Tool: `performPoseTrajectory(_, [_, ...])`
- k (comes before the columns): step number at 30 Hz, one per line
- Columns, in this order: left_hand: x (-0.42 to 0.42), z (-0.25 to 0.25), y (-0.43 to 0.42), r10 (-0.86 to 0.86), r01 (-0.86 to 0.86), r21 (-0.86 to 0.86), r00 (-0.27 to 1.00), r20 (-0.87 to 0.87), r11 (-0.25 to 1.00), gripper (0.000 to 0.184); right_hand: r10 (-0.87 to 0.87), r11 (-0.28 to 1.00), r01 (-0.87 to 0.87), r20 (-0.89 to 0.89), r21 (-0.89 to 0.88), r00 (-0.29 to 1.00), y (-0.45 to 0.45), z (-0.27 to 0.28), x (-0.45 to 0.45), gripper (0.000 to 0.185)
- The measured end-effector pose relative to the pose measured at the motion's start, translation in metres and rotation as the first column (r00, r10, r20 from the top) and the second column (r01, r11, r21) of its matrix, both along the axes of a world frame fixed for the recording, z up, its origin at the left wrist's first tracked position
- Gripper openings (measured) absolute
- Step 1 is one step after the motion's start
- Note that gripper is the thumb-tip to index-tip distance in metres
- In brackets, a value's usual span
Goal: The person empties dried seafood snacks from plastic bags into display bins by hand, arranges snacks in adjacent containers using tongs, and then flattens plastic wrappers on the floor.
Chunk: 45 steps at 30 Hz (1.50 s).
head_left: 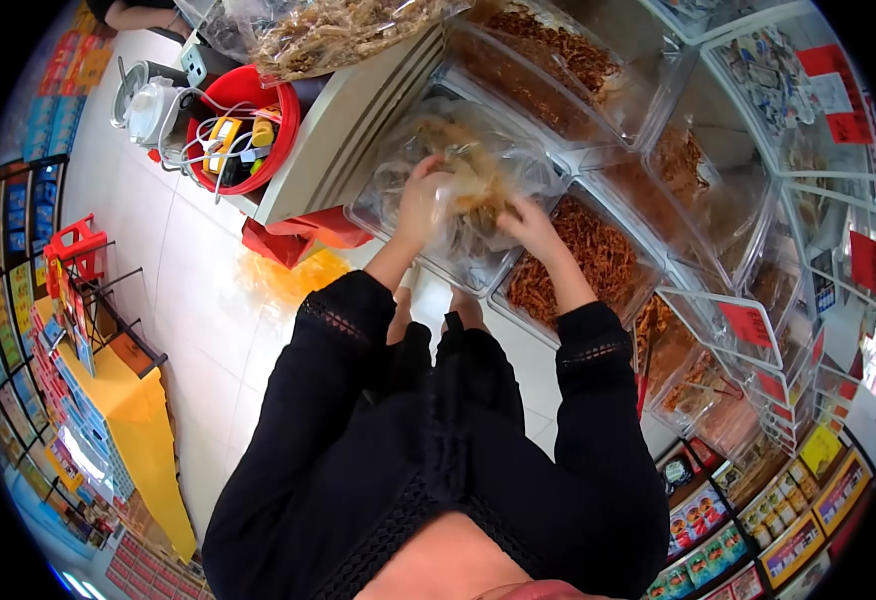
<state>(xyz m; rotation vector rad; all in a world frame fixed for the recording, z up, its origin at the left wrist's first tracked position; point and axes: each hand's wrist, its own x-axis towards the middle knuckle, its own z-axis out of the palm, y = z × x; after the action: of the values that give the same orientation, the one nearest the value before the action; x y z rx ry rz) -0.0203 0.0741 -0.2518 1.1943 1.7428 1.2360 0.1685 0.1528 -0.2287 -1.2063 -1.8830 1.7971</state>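
Observation:
A clear plastic bag (pixel 463 252) lies bunched in the clear bin (pixel 368 215) in front of me. Tan, stringy dried food (pixel 483 180) shows above and within it, smeared by motion. My left hand (pixel 424 208) is closed on the near left side of the bag; its fingertips are partly blurred. On the right, my right hand (pixel 534 228) has its fingers pinched on the lower edge of the dried food. Just beside my right wrist stands a bin of reddish-brown dried shreds (pixel 580 262).
More clear bins (pixel 548 95) with hinged lids (pixel 723 325) run along the right. At upper left are a counter (pixel 343 130), a red bucket (pixel 288 150) of cables and small items, and a large bag of dried food (pixel 328 35). Red and yellow bags (pixel 303 275) lie below the counter.

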Motion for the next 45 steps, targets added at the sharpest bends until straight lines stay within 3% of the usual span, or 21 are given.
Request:
performPoseTrajectory(2, [0.001,0.015,0.011,0.002,0.002,-0.043,0.995,0.100,0.999,0.029,0.164,0.875,-0.220,0.163,0.431,0.973,-0.008,-0.005,0.007,0.059])
performPoseTrajectory(3, [0.001,0.016,0.017,-0.091,0.095,0.016,0.981,-0.171,0.995,0.028,0.183,0.822,-0.339,0.351,0.457,0.918,-0.011,0.000,-0.002,0.074])
performPoseTrajectory(4, [0.001,0.022,0.023,-0.160,0.199,0.047,0.886,-0.434,0.979,0.028,0.184,0.822,-0.337,0.347,0.458,0.920,-0.016,-0.004,-0.011,0.074])
performPoseTrajectory(5, [0.011,0.028,0.024,-0.158,0.197,0.045,0.884,-0.439,0.979,0.028,0.179,0.886,-0.277,0.276,0.372,0.944,-0.023,-0.013,-0.020,0.075])
performPoseTrajectory(7, [0.044,0.054,0.020,0.032,-0.033,-0.094,0.999,-0.011,0.995,0.023,0.010,0.973,-0.011,0.003,0.231,1.000,-0.044,-0.038,-0.036,0.064])
performPoseTrajectory(8, [0.048,0.055,0.018,0.037,-0.038,-0.096,0.999,-0.019,0.995,0.023,0.015,0.973,-0.014,-0.005,0.229,1.000,-0.051,-0.041,-0.043,0.064])
performPoseTrajectory(11, [0.057,0.054,0.014,0.086,-0.094,-0.048,0.984,-0.159,0.994,0.017,-0.303,0.832,0.330,-0.131,0.447,0.944,-0.063,-0.051,-0.061,0.041])
performPoseTrajectory(14, [0.062,0.054,0.014,-0.005,-0.030,-0.094,0.936,-0.351,0.995,0.020,-0.516,0.777,0.544,-0.174,0.317,0.839,-0.067,-0.069,-0.067,0.037])
performPoseTrajectory(18, [0.048,0.067,-0.002,-0.135,0.109,-0.095,0.935,-0.329,0.990,0.031,-0.776,0.627,0.771,-0.167,-0.105,0.608,-0.053,-0.100,-0.067,0.032])
performPoseTrajectory(20, [0.020,0.076,-0.029,-0.056,-0.001,-0.153,0.928,-0.368,0.988,0.053,-0.875,0.483,0.819,-0.131,-0.310,0.467,-0.044,-0.109,-0.066,0.031])
performPoseTrajectory(22, [-0.010,0.047,-0.064,0.127,-0.304,-0.248,0.829,-0.544,0.920,0.064,-0.946,0.319,0.849,-0.088,-0.422,0.312,-0.034,-0.094,-0.070,0.028])
performPoseTrajectory(23, [-0.012,0.027,-0.078,0.141,-0.314,-0.242,0.830,-0.539,0.918,0.064,-0.989,0.133,0.843,-0.019,-0.522,0.144,-0.029,-0.082,-0.073,0.026])
performPoseTrajectory(26, [-0.019,-0.030,-0.110,0.330,-0.568,-0.226,0.709,-0.624,0.792,0.081,-0.969,0.124,0.830,0.112,-0.544,0.219,-0.033,-0.025,-0.080,0.025])
performPoseTrajectory(27, [-0.022,-0.034,-0.107,0.468,-0.534,-0.366,0.845,-0.258,0.762,0.086,-0.965,0.096,0.826,0.152,-0.555,0.215,-0.035,-0.019,-0.081,0.026])
performPoseTrajectory(29, [-0.021,-0.043,-0.099,0.595,-0.435,-0.497,0.772,0.224,0.751,0.080,-0.963,0.175,0.828,0.082,-0.533,0.256,-0.042,-0.007,-0.083,0.027])
performPoseTrajectory(31, [-0.025,-0.061,-0.099,0.641,-0.405,-0.566,0.701,0.312,0.718,0.073,-0.953,0.249,0.830,0.025,-0.499,0.301,-0.047,0.001,-0.083,0.028])
performPoseTrajectory(33, [-0.027,-0.070,-0.097,0.706,-0.369,-0.654,0.602,0.373,0.660,0.057,-0.961,0.179,0.848,0.098,-0.500,0.260,-0.049,0.004,-0.086,0.042])
performPoseTrajectory(36, [-0.028,-0.066,-0.098,0.694,-0.387,-0.584,0.507,0.511,0.713,0.059,-0.944,0.299,0.859,0.005,-0.415,0.331,-0.055,0.014,-0.088,0.042])
performPoseTrajectory(39, [-0.029,-0.060,-0.096,0.722,-0.383,-0.615,0.424,0.547,0.690,0.061,-0.959,0.195,0.894,0.111,-0.404,0.260,-0.052,0.040,-0.086,0.042])
performPoseTrajectory(42, [-0.028,-0.058,-0.098,0.716,-0.370,-0.614,0.402,0.571,0.697,0.063,-0.947,0.295,0.905,0.032,-0.307,0.320,-0.054,0.039,-0.069,0.031])
performPoseTrajectory(45, [-0.026,-0.058,-0.099,0.708,-0.366,-0.606,0.356,0.610,0.706,0.062,-0.950,0.296,0.900,-0.001,-0.321,0.312,-0.063,0.046,-0.063,0.040])
